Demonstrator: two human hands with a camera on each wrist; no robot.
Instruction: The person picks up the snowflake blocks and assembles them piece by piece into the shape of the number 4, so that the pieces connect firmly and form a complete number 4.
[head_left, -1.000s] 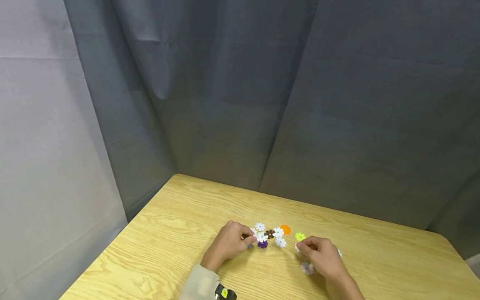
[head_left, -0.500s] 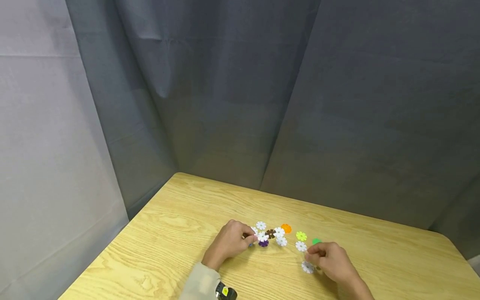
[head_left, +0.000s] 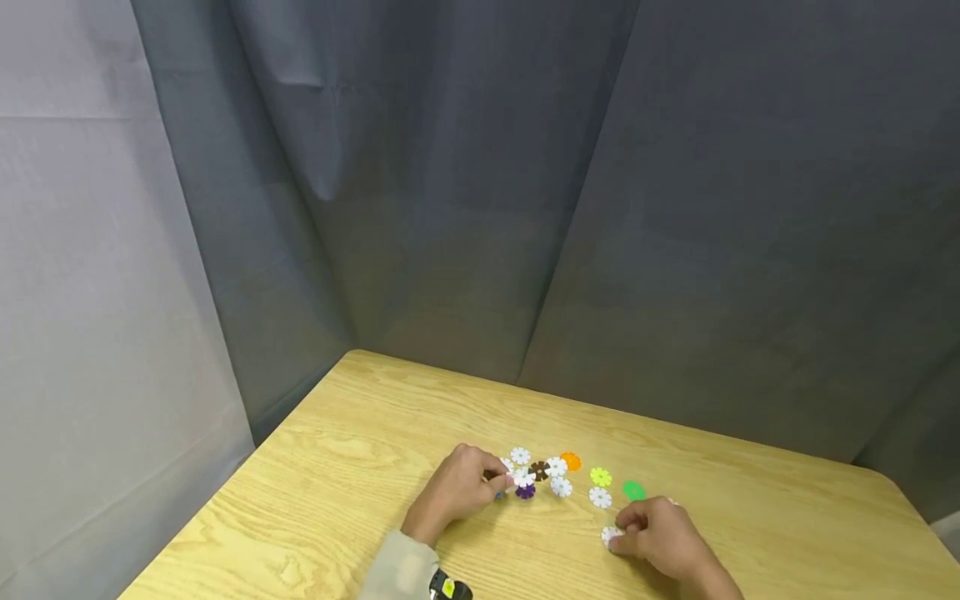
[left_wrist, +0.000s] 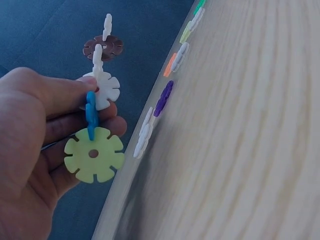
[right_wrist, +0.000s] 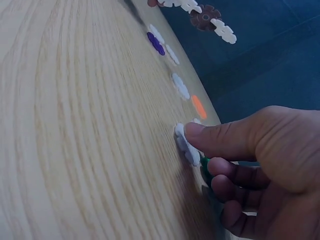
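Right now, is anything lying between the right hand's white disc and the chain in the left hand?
Yes. Between the white disc under the right hand and the chain held by the left hand, loose discs lie flat on the table, the closest another white one. Lifting clears them.

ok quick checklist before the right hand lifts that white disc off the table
1. Right hand on the white disc: ok, thumb on it, disc flat on the table.
2. Grip closed around the disc: cannot tell, the other fingers are curled behind it.
3. Left hand holding the joined chain: ok, pinched between thumb and fingers.
4. Chain off the table: ok in the left wrist view.
5. Neighbours apart from the disc: ok, another white disc and the green disc lie separate.
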